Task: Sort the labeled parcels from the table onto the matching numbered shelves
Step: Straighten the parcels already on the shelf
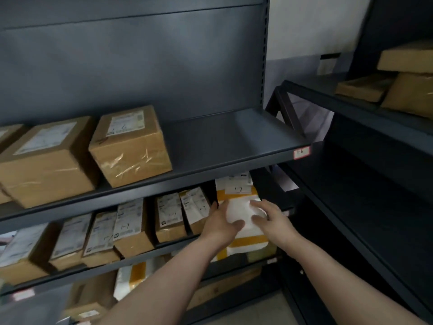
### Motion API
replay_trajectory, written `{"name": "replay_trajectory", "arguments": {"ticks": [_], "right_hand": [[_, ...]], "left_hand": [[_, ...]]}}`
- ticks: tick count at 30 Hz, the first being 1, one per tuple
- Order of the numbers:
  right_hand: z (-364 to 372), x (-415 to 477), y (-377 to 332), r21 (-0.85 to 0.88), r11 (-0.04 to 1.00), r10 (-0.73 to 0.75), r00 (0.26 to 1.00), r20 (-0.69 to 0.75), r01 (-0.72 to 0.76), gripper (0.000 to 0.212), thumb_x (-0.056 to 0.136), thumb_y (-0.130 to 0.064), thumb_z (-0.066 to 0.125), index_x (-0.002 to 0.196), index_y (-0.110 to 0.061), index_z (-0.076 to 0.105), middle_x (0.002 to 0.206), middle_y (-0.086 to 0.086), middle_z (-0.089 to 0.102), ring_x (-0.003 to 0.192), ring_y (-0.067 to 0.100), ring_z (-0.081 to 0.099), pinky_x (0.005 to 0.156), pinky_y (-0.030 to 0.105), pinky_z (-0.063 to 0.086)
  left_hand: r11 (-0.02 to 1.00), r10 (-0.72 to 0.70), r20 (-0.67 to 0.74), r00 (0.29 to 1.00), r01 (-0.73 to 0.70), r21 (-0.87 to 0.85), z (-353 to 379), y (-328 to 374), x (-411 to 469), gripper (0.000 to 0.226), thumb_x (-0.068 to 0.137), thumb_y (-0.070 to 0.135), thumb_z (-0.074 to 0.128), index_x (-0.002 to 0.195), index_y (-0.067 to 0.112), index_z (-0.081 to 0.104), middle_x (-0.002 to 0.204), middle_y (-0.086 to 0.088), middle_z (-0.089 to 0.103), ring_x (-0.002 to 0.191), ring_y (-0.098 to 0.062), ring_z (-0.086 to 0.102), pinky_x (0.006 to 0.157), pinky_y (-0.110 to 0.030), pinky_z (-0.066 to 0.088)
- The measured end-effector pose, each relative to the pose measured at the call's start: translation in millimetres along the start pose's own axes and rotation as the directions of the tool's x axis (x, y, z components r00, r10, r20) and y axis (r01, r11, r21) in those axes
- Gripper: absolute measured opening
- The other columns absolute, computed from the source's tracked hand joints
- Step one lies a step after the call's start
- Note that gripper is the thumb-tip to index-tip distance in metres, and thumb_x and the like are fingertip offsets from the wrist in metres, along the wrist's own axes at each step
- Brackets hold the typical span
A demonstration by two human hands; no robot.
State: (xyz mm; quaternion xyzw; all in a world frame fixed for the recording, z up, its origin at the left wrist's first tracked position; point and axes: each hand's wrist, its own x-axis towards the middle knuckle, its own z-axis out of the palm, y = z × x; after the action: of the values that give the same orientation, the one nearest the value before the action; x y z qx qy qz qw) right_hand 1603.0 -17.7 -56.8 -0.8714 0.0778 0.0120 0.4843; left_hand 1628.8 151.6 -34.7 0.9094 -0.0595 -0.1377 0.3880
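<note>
Down-left of the red-edged shelf tag point(301, 153), two hands hold a small white parcel point(240, 213). The left hand point(221, 225) curls its grip round the parcel's left edge, and the right hand point(273, 219) pinches its right side. The parcel lies over a yellow-taped bag point(236, 194) (label partly hidden) on the shelf point(131, 260) beneath that tag.

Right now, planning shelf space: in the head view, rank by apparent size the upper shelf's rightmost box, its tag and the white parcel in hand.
1. rightmost box
2. white parcel, partly covered
3. shelf tag
</note>
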Motion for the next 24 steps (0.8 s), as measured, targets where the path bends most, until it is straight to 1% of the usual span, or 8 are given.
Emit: {"name": "replay_trajectory", "arguments": {"ticks": [2, 4, 8, 12, 15, 17, 20, 24], "right_hand": [[-5, 20, 10, -0.148, 0.985, -0.073, 0.994, 0.082, 0.084, 0.045, 0.098, -0.026, 0.051, 0.142, -0.033, 0.043, 0.156, -0.004, 0.021, 0.140, 0.013, 0.027, 0.098, 0.017, 0.028], [-8, 35, 18, -0.253, 0.949, -0.153, 0.977, 0.147, 0.187, 0.046, 0.100, -0.029, 0.046, 0.144, -0.033, 0.038, 0.156, -0.005, 0.022, 0.138, 0.011, 0.030, 0.099, 0.016, 0.028], [-8, 60, 20, -0.437, 0.846, -0.238, 0.949, 0.205, 0.306, 0.046, 0.101, -0.038, 0.035, 0.147, -0.036, 0.032, 0.159, -0.005, 0.017, 0.135, 0.019, 0.038, 0.103, 0.033, 0.040], [0, 76, 9, -0.543, 0.786, -0.208, 0.953, 0.218, 0.296, 0.049, 0.100, -0.034, 0.033, 0.149, -0.037, 0.025, 0.161, -0.007, 0.010, 0.127, 0.026, 0.046, 0.096, 0.036, 0.047], [2, 77, 9, -0.544, 0.797, -0.168, 0.962, 0.216, 0.261, 0.051, 0.100, -0.032, 0.034, 0.149, -0.036, 0.022, 0.161, -0.008, 0.007, 0.128, 0.025, 0.043, 0.097, 0.036, 0.046], [-1, 77, 11, -0.540, 0.796, -0.185, 0.960, 0.212, 0.273, 0.050, 0.101, -0.032, 0.032, 0.149, -0.037, 0.023, 0.161, -0.009, 0.008, 0.126, 0.025, 0.045, 0.095, 0.036, 0.046], [-10, 80, 15, -0.538, 0.794, -0.200, 0.957, 0.210, 0.284, 0.048, 0.101, -0.035, 0.031, 0.149, -0.038, 0.024, 0.160, -0.010, 0.010, 0.127, 0.025, 0.044, 0.097, 0.037, 0.045], [-26, 87, 28, -0.479, 0.840, -0.224, 0.967, 0.119, 0.254, 0.044, 0.100, -0.032, 0.037, 0.144, -0.039, 0.036, 0.158, -0.012, 0.018, 0.127, 0.021, 0.045, 0.097, 0.035, 0.046]], "left_hand": [[0.988, 0.055, 0.060, 0.997, -0.063, 0.138, 3, 2, 12, 0.080, 0.090, 0.044, 0.062, 0.154, 0.020, 0.021, 0.163, 0.000, 0.004, 0.142, -0.020, 0.028, 0.111, -0.031, 0.033], [0.952, 0.098, 0.096, 0.991, -0.121, 0.281, 7, 3, 22, 0.082, 0.092, 0.047, 0.058, 0.155, 0.015, 0.016, 0.163, -0.002, -0.001, 0.144, -0.021, 0.024, 0.112, -0.033, 0.032], [0.868, 0.089, 0.081, 0.993, -0.118, 0.482, 12, 4, 42, 0.080, 0.098, 0.049, 0.046, 0.155, 0.010, 0.004, 0.162, -0.011, -0.003, 0.148, -0.028, 0.008, 0.119, -0.037, 0.020], [0.848, 0.044, 0.071, 0.997, -0.075, 0.525, 11, 4, 55, 0.079, 0.100, 0.047, 0.040, 0.155, 0.009, -0.004, 0.162, -0.013, -0.011, 0.149, -0.028, -0.006, 0.119, -0.035, 0.007], [0.878, 0.027, 0.069, 0.997, -0.057, 0.476, 14, 3, 56, 0.080, 0.100, 0.046, 0.042, 0.155, 0.012, -0.006, 0.161, -0.009, -0.016, 0.149, -0.025, -0.001, 0.118, -0.035, 0.015], [0.891, 0.023, 0.070, 0.997, -0.053, 0.450, 16, 5, 56, 0.080, 0.100, 0.046, 0.043, 0.155, 0.014, -0.006, 0.161, -0.007, -0.018, 0.149, -0.024, 0.007, 0.116, -0.036, 0.024], [0.890, 0.031, 0.080, 0.996, -0.064, 0.452, 17, 12, 60, 0.081, 0.099, 0.046, 0.044, 0.155, 0.014, -0.005, 0.161, -0.007, -0.018, 0.147, -0.026, 0.017, 0.111, -0.036, 0.032], [0.897, 0.046, 0.071, 0.996, -0.072, 0.436, 30, 30, 73, 0.083, 0.098, 0.046, 0.047, 0.155, 0.014, -0.003, 0.161, -0.007, -0.016, 0.143, -0.026, 0.027, 0.107, -0.035, 0.036]]}}
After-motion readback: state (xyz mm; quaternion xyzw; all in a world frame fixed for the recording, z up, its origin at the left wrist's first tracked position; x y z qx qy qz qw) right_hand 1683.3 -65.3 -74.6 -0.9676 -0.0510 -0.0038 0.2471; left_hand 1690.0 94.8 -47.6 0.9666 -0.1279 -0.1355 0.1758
